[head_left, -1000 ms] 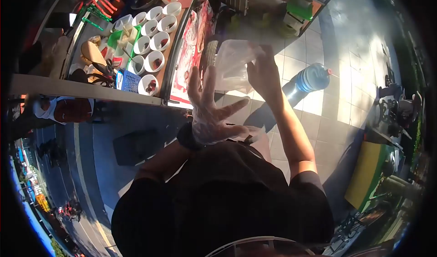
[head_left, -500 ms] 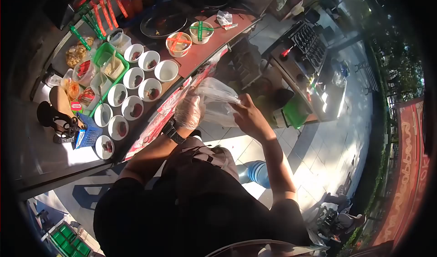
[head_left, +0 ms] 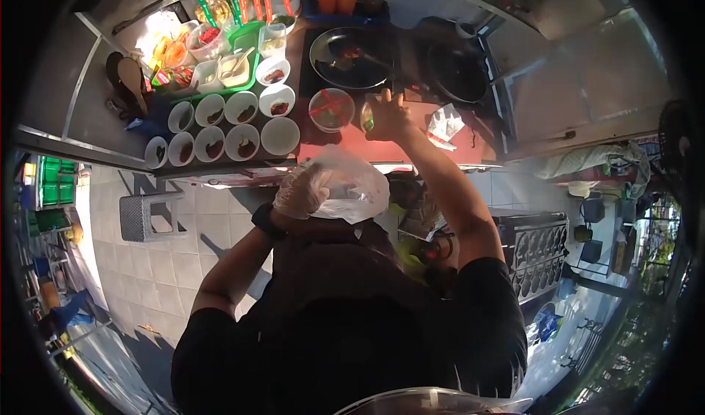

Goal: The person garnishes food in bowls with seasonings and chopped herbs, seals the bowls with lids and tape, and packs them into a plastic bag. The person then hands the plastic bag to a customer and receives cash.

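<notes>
Clock centred on the clear bag, which hangs between torso and bench, short of the front edge.

Left grip: thin see-through glove, fingers curled on the bag's 9 o'clock side, holding it. Bag crumpled; which way its mouth faces, no telling. Weak point: slick film on slick film. If those fingers ease, the bag could slide away, and below it is floor, not bench.

Right grip: bare, at 1 o'clock, fingers spread over the half-hidden bowl, a bit of green showing on it. Whether they have hold of the rim, no way to tell from here. A hold on one side only could tip the bowl and spill whatever is in it.

Tight quarters up there. Red-banded bowl near 12, just beside the half-hidden one; a leftward swing might knock it. Frying pan at 12, beyond both bowls: if hot, a burn risk for bare fingers straying forward.

Crumpled white plastic at 2, near the forearm; a sleeveless brush could drag it along. White bowls stand close-packed at 10; a careless left elbow or trailing bag might catch the front row.
</notes>
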`<control>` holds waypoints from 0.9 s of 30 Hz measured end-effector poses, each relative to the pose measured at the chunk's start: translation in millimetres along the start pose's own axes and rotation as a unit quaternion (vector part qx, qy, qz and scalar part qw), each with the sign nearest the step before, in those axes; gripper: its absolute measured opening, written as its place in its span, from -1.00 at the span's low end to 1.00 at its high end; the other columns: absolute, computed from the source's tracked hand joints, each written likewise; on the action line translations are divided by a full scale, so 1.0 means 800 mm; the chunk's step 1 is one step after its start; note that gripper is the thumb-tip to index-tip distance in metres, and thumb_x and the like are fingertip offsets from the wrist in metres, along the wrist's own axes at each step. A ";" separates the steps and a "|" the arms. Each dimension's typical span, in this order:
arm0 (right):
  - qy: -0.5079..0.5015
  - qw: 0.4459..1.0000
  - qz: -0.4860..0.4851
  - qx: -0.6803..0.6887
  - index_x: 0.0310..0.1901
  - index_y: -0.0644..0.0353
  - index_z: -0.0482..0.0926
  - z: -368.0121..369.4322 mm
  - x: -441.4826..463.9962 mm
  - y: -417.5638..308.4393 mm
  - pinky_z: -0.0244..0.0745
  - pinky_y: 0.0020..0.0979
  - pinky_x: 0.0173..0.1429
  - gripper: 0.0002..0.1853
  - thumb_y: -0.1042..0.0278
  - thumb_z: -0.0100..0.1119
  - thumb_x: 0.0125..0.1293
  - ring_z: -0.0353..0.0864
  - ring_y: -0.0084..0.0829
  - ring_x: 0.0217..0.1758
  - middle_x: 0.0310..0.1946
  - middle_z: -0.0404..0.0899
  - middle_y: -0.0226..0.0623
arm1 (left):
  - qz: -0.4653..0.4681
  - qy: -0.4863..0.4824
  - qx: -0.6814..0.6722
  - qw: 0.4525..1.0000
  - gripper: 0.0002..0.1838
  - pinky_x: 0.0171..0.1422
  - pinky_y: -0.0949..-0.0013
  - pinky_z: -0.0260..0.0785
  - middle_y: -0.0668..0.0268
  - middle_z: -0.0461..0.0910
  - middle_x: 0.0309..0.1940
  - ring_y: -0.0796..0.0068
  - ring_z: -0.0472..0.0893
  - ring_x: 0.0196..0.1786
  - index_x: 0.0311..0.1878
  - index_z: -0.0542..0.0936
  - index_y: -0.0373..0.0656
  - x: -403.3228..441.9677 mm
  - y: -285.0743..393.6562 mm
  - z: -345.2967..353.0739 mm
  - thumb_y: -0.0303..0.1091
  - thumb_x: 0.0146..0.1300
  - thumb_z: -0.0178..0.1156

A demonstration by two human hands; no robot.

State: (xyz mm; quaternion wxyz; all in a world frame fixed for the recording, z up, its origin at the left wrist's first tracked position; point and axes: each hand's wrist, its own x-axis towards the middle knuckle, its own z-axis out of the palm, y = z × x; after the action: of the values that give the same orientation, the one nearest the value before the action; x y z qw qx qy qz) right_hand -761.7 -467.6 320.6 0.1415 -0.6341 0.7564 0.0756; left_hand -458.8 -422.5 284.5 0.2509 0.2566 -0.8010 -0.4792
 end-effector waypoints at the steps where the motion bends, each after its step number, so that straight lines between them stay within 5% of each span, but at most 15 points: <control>1: -0.007 1.000 -0.013 -0.002 0.54 -0.18 0.28 -0.004 -0.002 0.002 0.55 0.40 0.33 0.16 -0.04 0.71 -0.17 0.22 0.38 0.55 0.51 0.18 0.05 | -0.025 -0.008 -0.031 0.999 -0.42 0.46 0.08 0.42 0.00 0.61 0.23 -0.01 0.60 0.34 0.29 0.56 -0.26 0.009 0.009 0.015 -0.58 0.15 0.39; 6: -0.002 0.991 -0.133 0.023 0.47 -0.07 0.36 -0.073 -0.016 0.015 0.61 0.31 0.26 0.01 0.06 0.56 -0.13 0.37 0.50 0.37 0.34 0.31 0.20 | -0.078 -0.007 -0.013 0.997 -0.33 0.50 0.06 0.40 -0.01 0.60 0.30 0.02 0.58 0.39 0.39 0.54 -0.23 0.052 0.064 0.066 -0.55 0.14 0.42; 8: -0.011 0.985 -0.169 0.009 0.46 -0.05 0.39 -0.122 -0.028 0.021 0.63 0.23 0.22 -0.02 0.06 0.54 -0.11 0.45 0.43 0.29 0.30 0.37 0.17 | -0.087 0.017 0.090 0.992 -0.25 0.52 0.07 0.39 -0.03 0.58 0.37 0.07 0.56 0.43 0.43 0.53 -0.21 0.071 0.051 0.092 -0.50 0.10 0.48; 11: 0.014 0.964 -0.263 0.026 0.47 -0.01 0.39 -0.178 -0.065 0.029 0.61 0.13 0.26 -0.02 0.04 0.52 -0.09 0.52 0.29 0.27 0.28 0.41 0.10 | -0.027 0.028 0.060 0.997 -0.17 0.53 0.09 0.39 -0.02 0.57 0.39 0.06 0.57 0.43 0.47 0.49 -0.19 0.127 0.035 0.101 -0.38 0.08 0.58; 12: 0.016 0.965 -0.261 0.025 0.47 -0.01 0.39 -0.179 -0.071 0.033 0.61 0.13 0.26 -0.02 0.04 0.52 -0.09 0.52 0.29 0.27 0.28 0.41 0.10 | -0.028 0.034 0.062 0.997 -0.16 0.51 0.09 0.40 -0.01 0.59 0.36 0.04 0.58 0.42 0.48 0.48 -0.19 0.139 0.036 0.108 -0.34 0.10 0.59; 13: -0.004 0.964 -0.264 0.021 0.47 -0.02 0.40 -0.182 -0.074 0.036 0.59 0.15 0.28 -0.01 0.02 0.53 -0.10 0.51 0.29 0.28 0.27 0.42 0.10 | -0.054 0.069 0.040 0.995 -0.44 0.29 0.10 0.53 0.04 0.71 0.08 0.05 0.71 0.14 0.27 0.59 -0.25 0.155 0.076 0.102 -0.40 0.18 0.48; 16: -0.006 0.965 -0.261 -0.016 0.47 0.02 0.41 -0.164 -0.080 0.040 0.54 0.20 0.33 0.01 -0.04 0.55 -0.09 0.48 0.29 0.34 0.25 0.45 0.09 | -0.081 0.052 0.025 0.995 -0.41 0.31 0.12 0.53 0.03 0.73 0.05 0.05 0.72 0.14 0.30 0.56 -0.26 0.184 0.054 0.102 -0.40 0.19 0.49; 18: -0.038 0.974 -0.224 0.002 0.43 0.14 0.41 -0.132 -0.075 0.044 0.31 0.32 0.50 0.00 0.00 0.61 -0.11 0.45 0.45 0.34 0.22 0.45 0.30 | -0.119 0.039 0.019 0.992 -0.36 0.38 0.16 0.51 0.06 0.70 0.17 0.14 0.69 0.25 0.36 0.52 -0.26 0.197 0.046 0.104 -0.41 0.21 0.49; 22: -0.049 0.984 -0.171 0.028 0.52 0.00 0.35 -0.054 -0.037 0.059 0.48 0.36 0.42 0.12 -0.07 0.69 -0.14 0.28 0.49 0.52 0.41 0.32 0.18 | -0.093 -0.068 -0.074 0.991 -0.06 0.52 0.24 0.43 0.18 0.54 0.42 0.27 0.54 0.46 0.53 0.32 -0.20 0.219 0.018 0.103 -0.40 0.09 0.59; 24: -0.050 0.989 -0.139 0.013 0.54 -0.02 0.31 -0.052 -0.040 0.055 0.51 0.38 0.40 0.15 -0.05 0.69 -0.15 0.26 0.48 0.54 0.46 0.26 0.16 | -0.040 -0.046 -0.141 0.988 0.10 0.50 0.20 0.44 0.15 0.57 0.38 0.22 0.57 0.43 0.55 0.28 -0.17 0.220 -0.049 0.135 -0.34 -0.07 0.70; 27: -0.057 0.996 -0.071 0.006 0.60 -0.09 0.19 -0.049 -0.049 0.043 0.52 0.43 0.36 0.23 0.00 0.70 -0.15 0.22 0.48 0.56 0.56 0.15 0.18 | -0.035 -0.031 -0.011 0.999 0.15 0.45 0.18 0.48 0.09 0.60 0.33 0.15 0.61 0.39 0.55 0.29 -0.14 0.229 -0.111 0.157 -0.34 -0.15 0.74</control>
State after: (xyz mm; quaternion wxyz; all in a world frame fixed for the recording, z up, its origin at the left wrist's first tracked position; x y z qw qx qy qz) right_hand -793.5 -435.9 367.3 0.1931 -0.6798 0.7008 0.0968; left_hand -661.2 -497.6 181.2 0.2114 0.2668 -0.7935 -0.5044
